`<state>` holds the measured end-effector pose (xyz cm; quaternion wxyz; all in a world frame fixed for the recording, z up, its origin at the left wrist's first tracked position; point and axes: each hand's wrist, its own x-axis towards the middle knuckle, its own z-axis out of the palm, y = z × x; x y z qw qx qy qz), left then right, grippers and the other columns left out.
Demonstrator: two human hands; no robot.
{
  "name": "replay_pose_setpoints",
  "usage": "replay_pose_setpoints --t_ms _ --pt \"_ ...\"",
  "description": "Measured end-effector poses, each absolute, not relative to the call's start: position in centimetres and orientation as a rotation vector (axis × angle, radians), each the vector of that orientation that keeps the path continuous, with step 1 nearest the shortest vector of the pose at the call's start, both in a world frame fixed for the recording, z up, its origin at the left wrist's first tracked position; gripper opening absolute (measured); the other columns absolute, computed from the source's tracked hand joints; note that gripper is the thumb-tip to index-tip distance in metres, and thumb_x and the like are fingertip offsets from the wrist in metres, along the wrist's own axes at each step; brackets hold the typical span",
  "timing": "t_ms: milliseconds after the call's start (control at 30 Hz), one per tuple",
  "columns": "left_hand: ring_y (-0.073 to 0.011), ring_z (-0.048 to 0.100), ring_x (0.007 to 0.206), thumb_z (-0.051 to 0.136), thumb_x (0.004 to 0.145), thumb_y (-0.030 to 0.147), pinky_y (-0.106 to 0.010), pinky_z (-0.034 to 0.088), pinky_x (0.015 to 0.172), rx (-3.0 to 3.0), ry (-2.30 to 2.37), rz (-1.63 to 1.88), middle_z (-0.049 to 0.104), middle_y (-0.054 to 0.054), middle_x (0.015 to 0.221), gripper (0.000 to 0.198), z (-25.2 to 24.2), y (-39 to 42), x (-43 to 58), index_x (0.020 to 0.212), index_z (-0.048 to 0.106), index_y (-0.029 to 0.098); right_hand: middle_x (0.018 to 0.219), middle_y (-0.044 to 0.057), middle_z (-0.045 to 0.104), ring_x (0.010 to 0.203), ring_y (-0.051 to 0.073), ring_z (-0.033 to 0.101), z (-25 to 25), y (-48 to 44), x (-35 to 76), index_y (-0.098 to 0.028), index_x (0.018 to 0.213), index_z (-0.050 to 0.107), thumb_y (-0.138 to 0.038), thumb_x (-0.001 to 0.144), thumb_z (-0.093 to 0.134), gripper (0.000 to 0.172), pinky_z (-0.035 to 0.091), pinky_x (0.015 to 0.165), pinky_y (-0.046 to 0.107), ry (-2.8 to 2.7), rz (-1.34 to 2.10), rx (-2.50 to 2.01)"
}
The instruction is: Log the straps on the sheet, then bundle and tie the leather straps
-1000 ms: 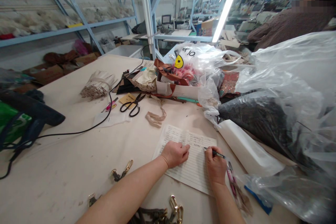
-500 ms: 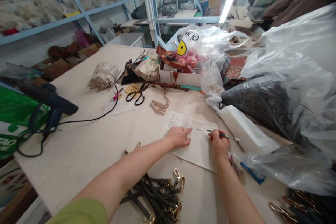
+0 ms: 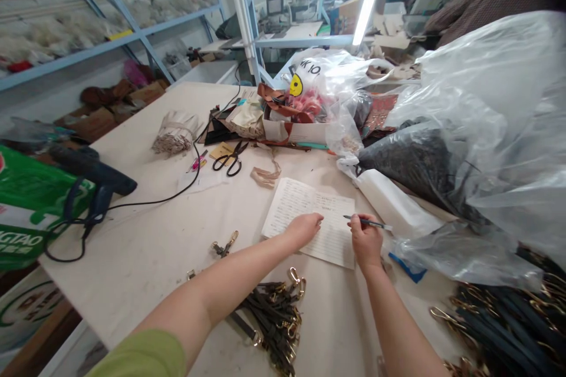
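Observation:
A lined paper form (image 3: pixel 300 203) lies on the pale worktable (image 3: pixel 145 230). My left hand (image 3: pixel 305 228) rests on its lower edge with the fingers lying flat and together, holding nothing. My right hand (image 3: pixel 366 240) is closed around a dark pen (image 3: pixel 368 222), whose tip points left over the right side of the sheet. A pile of dark straps with gold clasps (image 3: pixel 272 318) lies near my left forearm.
Black scissors (image 3: pixel 227 161), a beige strip (image 3: pixel 265 175), a bundle of tan pieces (image 3: pixel 173 135) and a white box of leather scraps (image 3: pixel 294 129) lie beyond the paper. Big clear plastic bags (image 3: pixel 481 129) fill the right. A dark heat gun (image 3: pixel 95 179) with cord lies left.
The view has pulled back and risen, showing more table and straps. My left hand's fingers have flattened on the paper. The pen has tipped more level in my right hand.

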<state>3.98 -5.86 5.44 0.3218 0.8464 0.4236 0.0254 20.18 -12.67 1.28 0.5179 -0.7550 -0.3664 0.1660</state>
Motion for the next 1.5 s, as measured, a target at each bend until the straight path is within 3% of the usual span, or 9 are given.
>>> replay_pose_setpoints --t_ms 300,433,1500 --pt "-0.0196 0.06 0.097 0.044 0.084 0.026 -0.031 0.046 0.086 2.169 1.211 0.119 0.066 -0.005 0.104 0.036 5.8 -5.4 3.8 0.119 0.052 0.019 0.067 0.005 0.062 0.066 0.019 0.058 -0.1 -11.8 20.7 -0.016 0.086 0.053 -0.05 0.079 0.043 0.036 0.044 0.066 0.032 -0.909 0.376 -1.841" --pt "-0.0201 0.059 0.098 0.045 0.084 0.028 -0.031 0.046 0.086 2.238 1.171 0.107 0.065 -0.005 0.107 0.029 5.1 -5.3 3.9 0.109 0.057 0.019 0.068 0.005 0.061 0.068 0.02 0.057 -0.5 -10.3 20.9 -0.016 0.085 0.053 -0.049 0.08 0.04 0.036 0.042 0.07 0.032 -1.015 0.336 -1.909" --pt "-0.0167 0.057 0.1 0.042 0.086 0.029 -0.028 0.044 0.089 2.255 1.117 0.159 0.063 -0.003 0.11 0.031 3.7 -4.2 4.2 0.111 0.057 0.021 0.07 0.007 0.059 0.064 0.019 0.052 -1.8 -8.9 20.7 -0.017 0.08 0.056 -0.05 0.081 0.035 0.039 0.037 0.061 0.029 -1.112 0.195 -2.018"
